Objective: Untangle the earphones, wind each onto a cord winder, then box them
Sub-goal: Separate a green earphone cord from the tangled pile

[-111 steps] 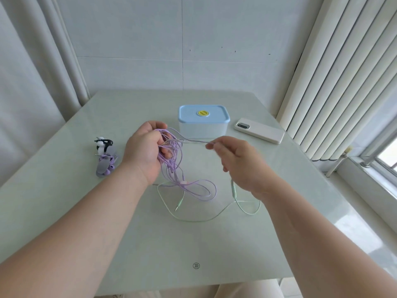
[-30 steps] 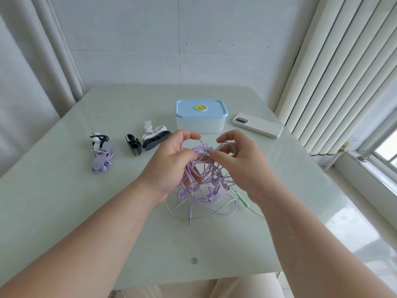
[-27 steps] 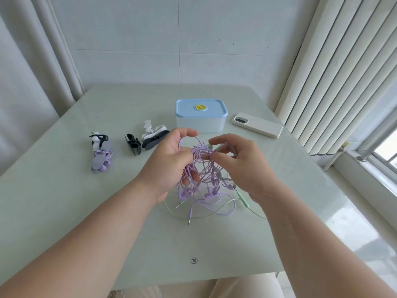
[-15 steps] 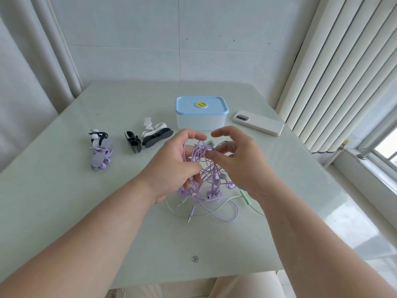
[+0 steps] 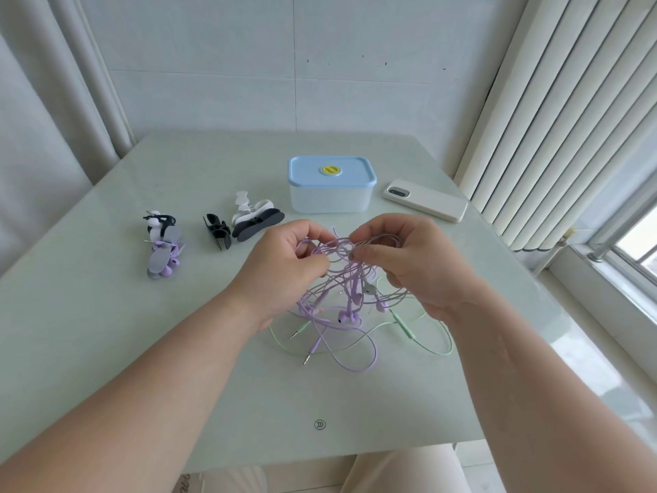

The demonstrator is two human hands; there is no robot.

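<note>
So, your left hand & right hand pinch the tangled earphones w/ curled fingers; two wound sets wait aside, box unopened, so most work's left.

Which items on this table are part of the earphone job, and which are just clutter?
Part of the job: earphone tangle, pinched by left hand and right hand; empty cord winders; already wound earphones; blue-lidded box, lid on.
Just lying about: white phone, beside the box.
</note>
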